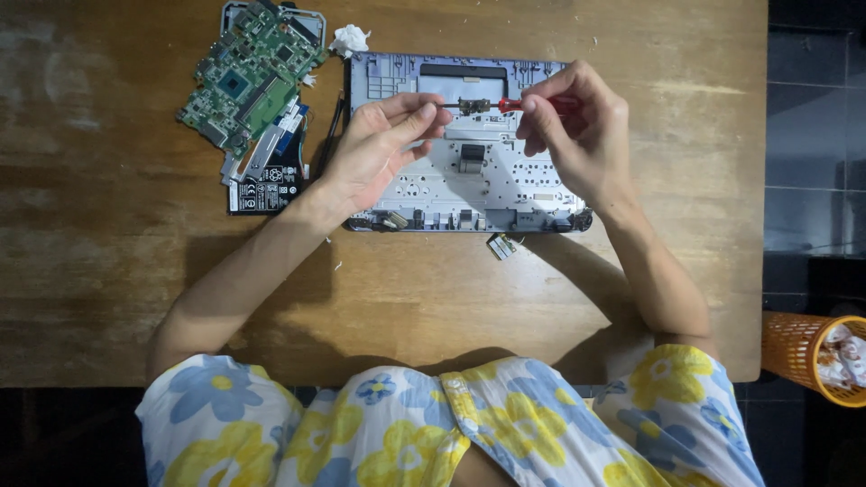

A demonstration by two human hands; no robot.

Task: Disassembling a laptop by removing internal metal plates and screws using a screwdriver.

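The right hand [582,126] curls shut around a red-handled screwdriver [532,105], held level. The left hand [383,144], fingers loosely bent, pinches the screwdriver's dark shaft by a small metal hinge piece [473,106]. Both hover over a silver-grey laptop keyboard frame [469,185] on the wooden table [117,271]. A green circuit board [248,77] lies well left.
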